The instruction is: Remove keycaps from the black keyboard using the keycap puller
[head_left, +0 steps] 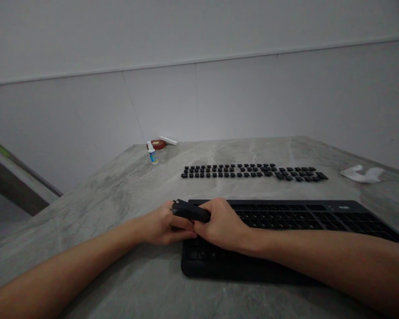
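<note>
A black keyboard (249, 268) lies on the table, most of its keycaps off and its sockets bare. My right hand (224, 223) is over its left part, closed around a short black tool (191, 210), perhaps a brush; its ragged end points left. My left hand (164, 225) is curled at the keyboard's left edge, its fingertips meeting those of my right hand. What the left fingers pinch, if anything, is hidden. Beyond the keyboard, loose black keycaps (223, 174) are laid out in rows.
On the grey marbled table (142, 274), a small white spray bottle (153, 156) stands at the back left. Behind it are a reddish-brown case (158, 144) and a white box (168, 140). A crumpled white tissue (362, 174) lies at the right. A wall (246, 102) rises behind the table.
</note>
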Action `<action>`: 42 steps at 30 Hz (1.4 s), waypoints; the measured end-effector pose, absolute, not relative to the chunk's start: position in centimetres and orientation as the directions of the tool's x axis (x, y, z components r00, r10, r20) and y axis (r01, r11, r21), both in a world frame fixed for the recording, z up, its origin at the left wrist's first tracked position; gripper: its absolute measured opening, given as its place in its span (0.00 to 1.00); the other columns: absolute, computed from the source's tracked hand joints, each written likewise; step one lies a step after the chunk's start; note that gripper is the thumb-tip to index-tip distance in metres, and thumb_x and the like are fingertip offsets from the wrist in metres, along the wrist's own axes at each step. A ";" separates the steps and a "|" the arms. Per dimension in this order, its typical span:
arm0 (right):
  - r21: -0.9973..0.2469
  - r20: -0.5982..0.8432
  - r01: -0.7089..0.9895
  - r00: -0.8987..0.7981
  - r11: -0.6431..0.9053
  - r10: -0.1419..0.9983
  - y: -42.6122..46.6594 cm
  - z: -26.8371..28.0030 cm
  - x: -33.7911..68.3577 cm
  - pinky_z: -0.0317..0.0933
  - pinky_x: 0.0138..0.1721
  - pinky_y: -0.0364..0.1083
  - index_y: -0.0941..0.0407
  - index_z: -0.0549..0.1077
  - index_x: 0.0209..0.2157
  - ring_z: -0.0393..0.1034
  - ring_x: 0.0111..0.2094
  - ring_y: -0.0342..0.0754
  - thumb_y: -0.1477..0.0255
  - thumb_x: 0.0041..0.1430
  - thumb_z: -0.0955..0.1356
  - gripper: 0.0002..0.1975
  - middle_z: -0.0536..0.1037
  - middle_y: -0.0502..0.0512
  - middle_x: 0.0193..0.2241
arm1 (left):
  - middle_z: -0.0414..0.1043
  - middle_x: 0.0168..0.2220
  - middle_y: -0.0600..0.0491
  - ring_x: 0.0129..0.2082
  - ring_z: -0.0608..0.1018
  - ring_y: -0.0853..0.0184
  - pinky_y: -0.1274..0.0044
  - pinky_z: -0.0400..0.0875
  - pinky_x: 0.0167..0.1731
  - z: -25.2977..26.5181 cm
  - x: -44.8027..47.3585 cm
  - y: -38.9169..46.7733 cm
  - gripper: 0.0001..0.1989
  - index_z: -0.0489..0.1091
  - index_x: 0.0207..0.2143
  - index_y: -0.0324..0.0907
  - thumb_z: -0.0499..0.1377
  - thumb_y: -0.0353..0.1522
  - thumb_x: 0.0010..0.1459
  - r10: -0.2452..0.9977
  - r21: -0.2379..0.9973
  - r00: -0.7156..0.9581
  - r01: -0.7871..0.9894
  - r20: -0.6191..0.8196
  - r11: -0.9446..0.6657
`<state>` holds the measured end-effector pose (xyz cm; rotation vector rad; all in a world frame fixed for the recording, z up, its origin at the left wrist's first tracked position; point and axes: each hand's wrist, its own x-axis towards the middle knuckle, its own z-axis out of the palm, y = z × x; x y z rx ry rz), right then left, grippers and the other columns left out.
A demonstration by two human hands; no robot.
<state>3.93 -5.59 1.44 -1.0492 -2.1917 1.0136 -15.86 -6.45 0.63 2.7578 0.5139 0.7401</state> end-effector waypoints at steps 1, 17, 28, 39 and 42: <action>-0.796 0.125 0.427 -0.577 0.428 0.807 -5.6 1.4 3.9 0.41 0.16 0.39 0.58 0.62 0.13 0.53 0.17 0.38 0.77 0.43 0.67 0.11 0.59 0.45 0.13 | 0.78 0.33 0.46 0.37 0.80 0.65 0.77 0.75 0.41 0.6 -15.9 -6.4 0.10 0.77 0.35 0.37 0.56 0.31 0.65 0.390 0.309 0.811 0.273 0.436 -0.911; -0.831 0.132 0.391 -0.553 0.396 0.823 -5.6 1.2 3.8 0.42 0.16 0.39 0.58 0.63 0.12 0.53 0.16 0.37 0.79 0.41 0.64 0.09 0.60 0.45 0.12 | 0.77 0.29 0.46 0.30 0.79 0.67 0.80 0.72 0.31 1.2 -15.5 -6.5 0.08 0.76 0.35 0.36 0.57 0.29 0.64 0.355 0.309 0.814 0.228 0.460 -0.923; -0.904 0.132 0.281 -0.536 0.323 0.834 -5.5 1.4 4.3 0.42 0.17 0.39 0.57 0.60 0.13 0.48 0.18 0.37 0.77 0.43 0.63 0.10 0.55 0.44 0.15 | 0.76 0.33 0.45 0.33 0.79 0.66 0.78 0.74 0.35 1.5 -15.1 -6.1 0.07 0.75 0.34 0.35 0.57 0.27 0.63 0.355 0.313 0.805 0.223 0.475 -0.923; -0.906 0.181 0.264 -0.467 0.332 0.865 -3.8 1.5 5.2 0.42 0.20 0.41 0.55 0.56 0.14 0.47 0.20 0.38 0.69 0.49 0.66 0.16 0.52 0.44 0.16 | 0.75 0.38 0.44 0.35 0.79 0.67 0.78 0.76 0.35 0.7 -15.9 -5.6 0.11 0.73 0.47 0.37 0.56 0.25 0.64 0.424 0.318 0.721 0.289 0.548 -0.903; -0.930 0.183 0.212 -0.447 0.302 0.876 -3.2 1.3 5.1 0.43 0.21 0.41 0.55 0.58 0.16 0.49 0.20 0.39 0.65 0.51 0.66 0.17 0.54 0.44 0.15 | 0.76 0.37 0.46 0.35 0.79 0.69 0.79 0.75 0.35 0.6 -16.0 -5.5 0.11 0.73 0.48 0.38 0.56 0.26 0.64 0.467 0.300 0.652 0.358 0.597 -0.884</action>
